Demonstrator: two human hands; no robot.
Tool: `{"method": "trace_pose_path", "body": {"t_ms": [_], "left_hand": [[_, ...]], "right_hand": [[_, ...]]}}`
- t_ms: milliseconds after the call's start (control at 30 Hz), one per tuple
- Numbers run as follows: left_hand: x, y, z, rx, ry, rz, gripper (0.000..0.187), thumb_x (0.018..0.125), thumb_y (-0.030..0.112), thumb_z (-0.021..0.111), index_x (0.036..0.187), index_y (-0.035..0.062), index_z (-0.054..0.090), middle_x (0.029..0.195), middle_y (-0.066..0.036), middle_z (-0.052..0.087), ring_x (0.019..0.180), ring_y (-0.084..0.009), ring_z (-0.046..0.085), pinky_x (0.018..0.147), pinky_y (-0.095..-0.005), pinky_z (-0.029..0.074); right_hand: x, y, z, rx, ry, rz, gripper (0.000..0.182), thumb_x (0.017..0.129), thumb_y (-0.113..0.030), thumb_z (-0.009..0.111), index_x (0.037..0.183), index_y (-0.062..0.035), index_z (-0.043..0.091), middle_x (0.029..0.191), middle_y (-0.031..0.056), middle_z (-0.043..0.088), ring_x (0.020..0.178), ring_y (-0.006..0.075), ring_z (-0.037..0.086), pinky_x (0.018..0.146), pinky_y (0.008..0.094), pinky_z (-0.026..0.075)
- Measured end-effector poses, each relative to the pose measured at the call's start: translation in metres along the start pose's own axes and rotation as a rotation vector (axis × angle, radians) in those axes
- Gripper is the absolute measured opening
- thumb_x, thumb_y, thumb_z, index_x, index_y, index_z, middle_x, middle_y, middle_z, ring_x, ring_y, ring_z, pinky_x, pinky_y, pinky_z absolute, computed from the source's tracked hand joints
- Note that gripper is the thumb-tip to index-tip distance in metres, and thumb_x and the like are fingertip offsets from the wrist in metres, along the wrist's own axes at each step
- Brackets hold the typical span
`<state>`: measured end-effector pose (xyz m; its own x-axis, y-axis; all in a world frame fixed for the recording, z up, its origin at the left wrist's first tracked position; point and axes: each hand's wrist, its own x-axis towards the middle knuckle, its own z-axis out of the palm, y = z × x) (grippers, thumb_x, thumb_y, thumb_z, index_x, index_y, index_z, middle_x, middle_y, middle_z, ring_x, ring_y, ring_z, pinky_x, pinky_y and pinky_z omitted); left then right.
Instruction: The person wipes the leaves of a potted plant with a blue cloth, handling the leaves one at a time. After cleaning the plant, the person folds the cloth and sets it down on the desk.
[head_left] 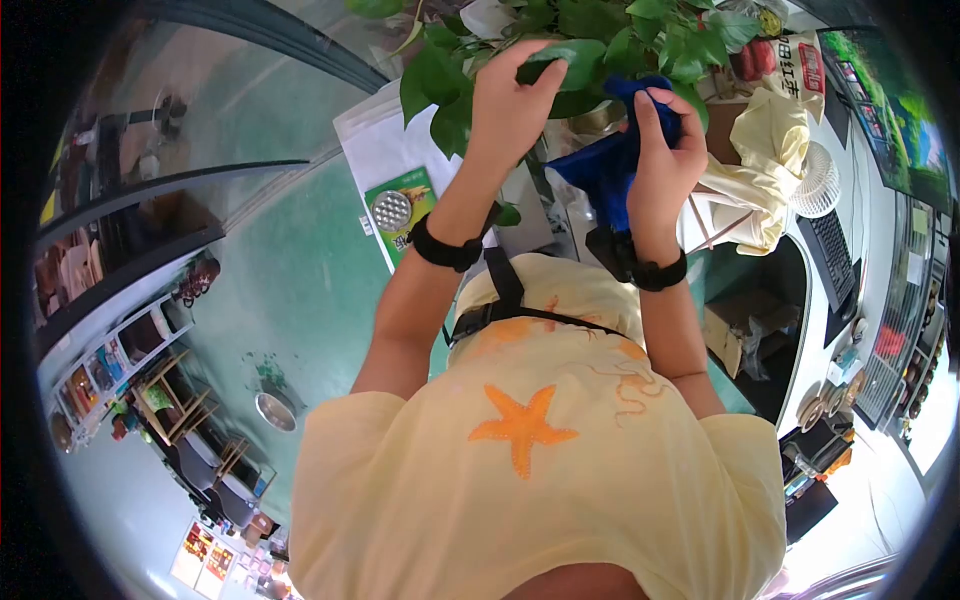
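A leafy green potted plant point(625, 25) spreads across the top of the head view; its pot is hidden by foliage. My left hand point(510, 105) is closed on one broad leaf point(572, 62), thumb and fingers pinching its left part. In my right hand point(665, 150) is a dark blue cloth point(605, 178), bunched at the fingertips, with the rest hanging down toward my wrist. The cloth is just right of the held leaf, close to other leaves. Black bands circle both wrists.
Left of the plant, a white surface point(370, 140) carries a green packet point(385, 185) and a round perforated metal lid point(392, 210). To the right are a cream cloth bag point(765, 165), a white fan point(818, 180), a keyboard point(828, 255) and a monitor point(890, 110).
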<state>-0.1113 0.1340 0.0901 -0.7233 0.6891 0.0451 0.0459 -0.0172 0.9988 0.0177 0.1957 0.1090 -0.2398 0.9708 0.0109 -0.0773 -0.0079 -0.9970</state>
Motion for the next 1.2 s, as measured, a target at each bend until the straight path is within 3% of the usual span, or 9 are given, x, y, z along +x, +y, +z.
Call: {"method": "trace_pose_path", "body": {"t_ms": [67,167,267,600,833,933,1000,1200], "left_hand": [[-0.009,-0.006,0.003,-0.150,-0.035,-0.069,0.027,0.084,0.008,0.059,0.110,0.0012,0.057,0.099,-0.006,0.061,0.082,-0.0100,0.058,0.069,-0.0255,0.052],[-0.023,-0.004,0.009,-0.438,-0.048,-0.265,0.029,0.085,0.002,0.054,0.114,0.0024,0.054,0.101,-0.005,0.059,0.087,-0.0107,0.057,0.074,-0.0265,0.051],[-0.030,-0.009,0.009,-0.557,-0.046,-0.368,0.030,0.085,-0.001,0.052,0.116,0.0033,0.051,0.101,-0.004,0.058,0.090,-0.0111,0.056,0.077,-0.0275,0.051],[-0.043,-0.013,0.003,-0.652,-0.017,-0.467,0.032,0.085,-0.002,0.050,0.116,0.0044,0.048,0.105,-0.003,0.056,0.093,-0.0141,0.056,0.082,-0.0302,0.048],[-0.044,-0.007,0.002,-0.624,0.007,-0.470,0.033,0.087,-0.003,0.047,0.119,0.0046,0.048,0.105,-0.004,0.056,0.097,-0.0136,0.055,0.084,-0.0309,0.047],[-0.043,-0.007,0.001,-0.638,-0.063,-0.415,0.036,0.087,-0.003,0.047,0.122,0.0059,0.049,0.104,-0.003,0.056,0.098,-0.0123,0.053,0.085,-0.0310,0.046],[-0.041,-0.013,0.001,-0.694,-0.119,-0.394,0.039,0.086,-0.002,0.047,0.124,0.0074,0.049,0.104,-0.003,0.056,0.098,-0.0113,0.052,0.085,-0.0309,0.045],[-0.038,-0.007,-0.001,-0.757,-0.091,-0.456,0.036,0.088,0.002,0.045,0.124,0.0061,0.050,0.104,-0.003,0.056,0.094,-0.0118,0.052,0.086,-0.0302,0.043]], "right_hand": [[-0.005,-0.011,0.007,0.068,-0.010,0.042,0.016,0.072,-0.005,0.071,0.086,-0.0049,0.063,0.077,0.0009,0.059,0.070,0.0083,0.053,0.062,0.0220,0.042],[-0.003,0.004,0.013,-0.283,-0.087,-0.328,0.017,0.070,-0.004,0.072,0.085,-0.0061,0.064,0.079,0.0023,0.060,0.072,0.0102,0.055,0.065,0.0225,0.044],[-0.001,0.014,0.019,-0.403,-0.136,-0.464,0.018,0.066,-0.003,0.072,0.082,-0.0058,0.065,0.082,0.0078,0.063,0.074,0.0204,0.060,0.069,0.0267,0.046],[0.029,0.030,0.023,-0.544,0.011,-0.505,0.012,0.071,-0.009,0.069,0.081,-0.0052,0.066,0.081,0.0093,0.063,0.075,0.0240,0.060,0.070,0.0299,0.047],[0.022,0.018,0.015,-0.337,0.082,-0.269,0.015,0.077,-0.013,0.068,0.088,-0.0025,0.063,0.082,0.0071,0.063,0.072,0.0132,0.058,0.069,0.0251,0.045],[0.014,0.018,0.017,-0.384,-0.031,-0.412,0.014,0.076,-0.010,0.068,0.087,-0.0029,0.064,0.082,0.0079,0.063,0.073,0.0153,0.058,0.069,0.0257,0.046],[0.010,0.023,0.015,-0.455,-0.172,-0.553,0.017,0.072,-0.008,0.070,0.087,-0.0037,0.064,0.080,0.0096,0.061,0.075,0.0225,0.060,0.068,0.0274,0.047],[-0.005,0.015,0.012,-0.545,-0.345,-0.423,0.017,0.070,-0.011,0.072,0.083,-0.0036,0.065,0.079,0.0094,0.062,0.070,0.0242,0.061,0.064,0.0293,0.048]]}}
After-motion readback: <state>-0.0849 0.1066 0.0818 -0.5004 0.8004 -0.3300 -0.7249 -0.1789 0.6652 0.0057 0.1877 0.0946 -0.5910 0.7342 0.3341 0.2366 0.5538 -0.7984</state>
